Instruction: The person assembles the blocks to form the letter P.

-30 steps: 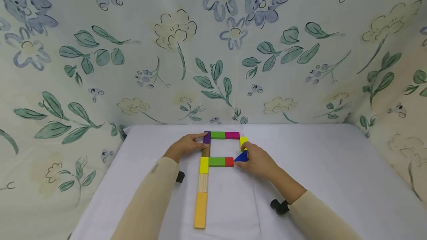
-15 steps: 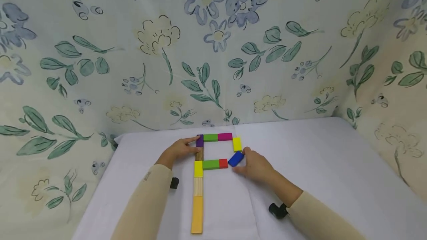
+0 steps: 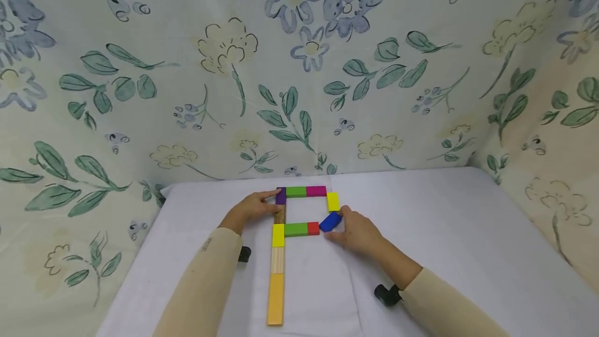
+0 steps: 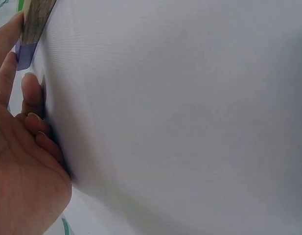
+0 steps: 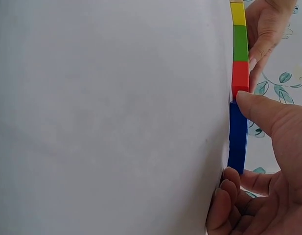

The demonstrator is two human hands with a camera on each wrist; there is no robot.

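Coloured blocks lie end to end on the white cloth. With thumb and index finger, my right hand (image 3: pixel 362 230) pinches a blue block (image 3: pixel 330 221) by its ends. This block slants between a red block (image 3: pixel 313 228) and a yellow block (image 3: pixel 333 202); in the right wrist view it sits right beside the red one. My left hand (image 3: pixel 252 209) touches the purple block (image 3: pixel 281 196) with its index finger and the brown wooden block (image 3: pixel 279 216) with its thumb. Its other fingers are folded in the left wrist view.
Green (image 3: pixel 296 192) and magenta (image 3: pixel 316 191) blocks form the far row. Another green block (image 3: pixel 296 230) adjoins the red one. Down the left column run a yellow block (image 3: pixel 278 235), a pale striped block (image 3: pixel 277 260) and a long orange-yellow block (image 3: pixel 275 299). Floral fabric (image 3: pixel 224 92) hangs behind.
In my right hand the blue block has turned from a pointed-looking outline to a slanted one, lying close to the red and yellow blocks. My left hand stays at the purple block. The view shifted.
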